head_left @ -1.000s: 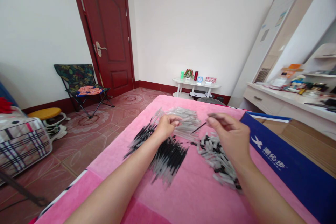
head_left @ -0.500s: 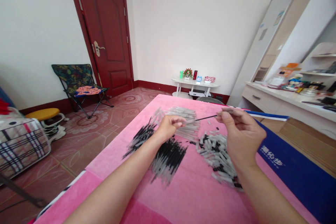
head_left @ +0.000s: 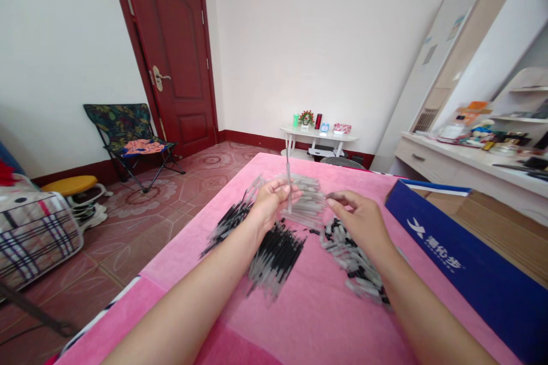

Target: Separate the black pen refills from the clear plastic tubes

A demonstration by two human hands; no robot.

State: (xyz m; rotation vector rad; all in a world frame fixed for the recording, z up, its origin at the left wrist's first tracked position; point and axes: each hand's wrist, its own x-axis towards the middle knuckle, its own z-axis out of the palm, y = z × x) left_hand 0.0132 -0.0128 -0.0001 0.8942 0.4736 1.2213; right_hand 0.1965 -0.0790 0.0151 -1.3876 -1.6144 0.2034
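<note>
My left hand (head_left: 271, 203) is closed on a clear pen barrel (head_left: 289, 187), which stands nearly upright above the table. My right hand (head_left: 358, 221) hovers just right of it, fingers curled in a loose pinch; I cannot make out anything in them. Under the hands, on the pink tablecloth (head_left: 299, 319), lie a pile of black refills (head_left: 274, 254), a pile of clear barrels (head_left: 306, 199) farther back, and a heap of small grey and black caps (head_left: 355, 256) beneath my right hand.
A blue cardboard box (head_left: 454, 256) stands open at the table's right edge. Beyond the table are a small white side table (head_left: 319, 137), a red door (head_left: 175, 51), a folding chair (head_left: 128, 137) and a white dresser (head_left: 462, 165) at right.
My right hand, which held a thin black refill up toward the barrel, has dropped back down over the cap heap. The left hand has turned the barrel upright.
</note>
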